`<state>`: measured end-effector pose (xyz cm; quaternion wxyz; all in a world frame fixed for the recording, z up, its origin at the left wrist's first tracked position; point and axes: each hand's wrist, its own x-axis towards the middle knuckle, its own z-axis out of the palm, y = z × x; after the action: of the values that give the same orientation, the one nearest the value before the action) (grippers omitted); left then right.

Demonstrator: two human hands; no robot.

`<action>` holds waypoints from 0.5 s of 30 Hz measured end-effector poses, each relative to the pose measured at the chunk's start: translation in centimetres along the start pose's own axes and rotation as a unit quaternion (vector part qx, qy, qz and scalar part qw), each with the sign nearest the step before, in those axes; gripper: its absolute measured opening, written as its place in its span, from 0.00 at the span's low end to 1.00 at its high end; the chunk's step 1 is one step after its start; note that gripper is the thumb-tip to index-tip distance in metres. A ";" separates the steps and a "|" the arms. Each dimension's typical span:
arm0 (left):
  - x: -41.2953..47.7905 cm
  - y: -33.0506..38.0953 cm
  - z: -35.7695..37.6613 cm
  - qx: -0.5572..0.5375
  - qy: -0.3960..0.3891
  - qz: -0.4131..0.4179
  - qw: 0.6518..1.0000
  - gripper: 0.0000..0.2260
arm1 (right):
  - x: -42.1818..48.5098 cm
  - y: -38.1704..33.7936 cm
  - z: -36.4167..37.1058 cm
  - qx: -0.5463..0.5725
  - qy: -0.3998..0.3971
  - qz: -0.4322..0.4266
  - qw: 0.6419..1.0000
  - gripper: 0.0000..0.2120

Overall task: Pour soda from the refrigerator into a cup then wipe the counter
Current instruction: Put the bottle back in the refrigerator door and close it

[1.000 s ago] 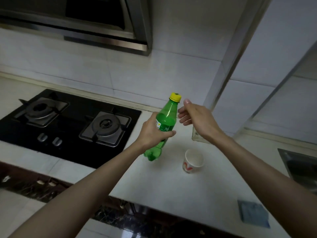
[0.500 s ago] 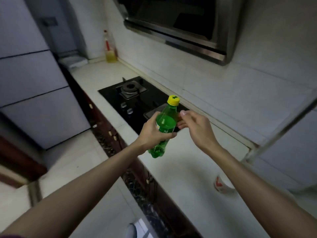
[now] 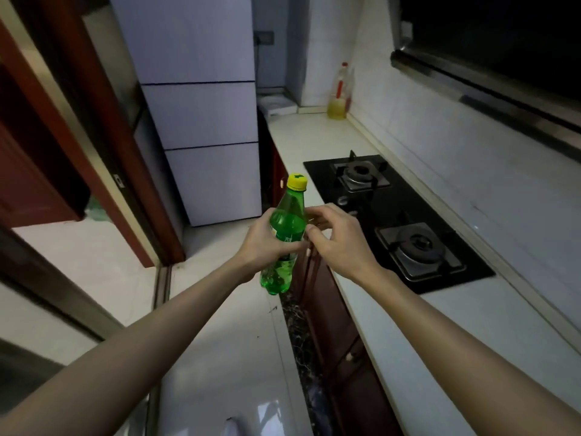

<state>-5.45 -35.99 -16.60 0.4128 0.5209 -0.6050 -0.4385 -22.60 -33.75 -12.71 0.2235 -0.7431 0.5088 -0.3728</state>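
The soda bottle (image 3: 287,234) is green plastic with a yellow cap (image 3: 297,180), held in the air in front of the person, over the floor just off the front edge of the counter (image 3: 446,335). Its long axis runs nearly upright, cap end up and leaning slightly to the right and away, rounded base pointing down toward the floor. The cap is on.

The left hand (image 3: 267,243) is wrapped around the middle of the bottle, over the label, fingers curled closed on it. The right hand (image 3: 336,237) sits just to the right of the bottle with its fingers bent and partly closed; the fingertips seem to touch the bottle's side, though the blur makes contact hard to confirm.

To the right, a black gas stove (image 3: 396,215) with two burners is set into the pale counter, below a dark range hood (image 3: 490,64). At the counter's far end stands a bottle of yellow oil (image 3: 339,96) against the tiled wall. Straight ahead beyond the soda bottle stands a tall pale refrigerator (image 3: 201,114), doors closed. A dark red door frame (image 3: 103,130) lies to the left. Nothing stands between the bottle and the refrigerator.
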 end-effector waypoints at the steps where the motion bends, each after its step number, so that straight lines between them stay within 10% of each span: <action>1: 0.6 -0.7 -1.6 -0.003 0.009 -0.004 1.000 0.30 | 1.4 -0.4 1.4 -0.004 -0.012 -0.004 1.000 0.16; 15: 12.2 -6.5 -21.2 -0.010 0.089 -0.015 0.996 0.32 | 19.9 -5.7 16.7 0.020 -0.053 -0.055 0.997 0.18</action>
<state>15.14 -50.74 -16.45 0.4633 0.5630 -0.5537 -0.4022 -2.13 -50.69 -12.51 0.2439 -0.7838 0.4475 -0.3549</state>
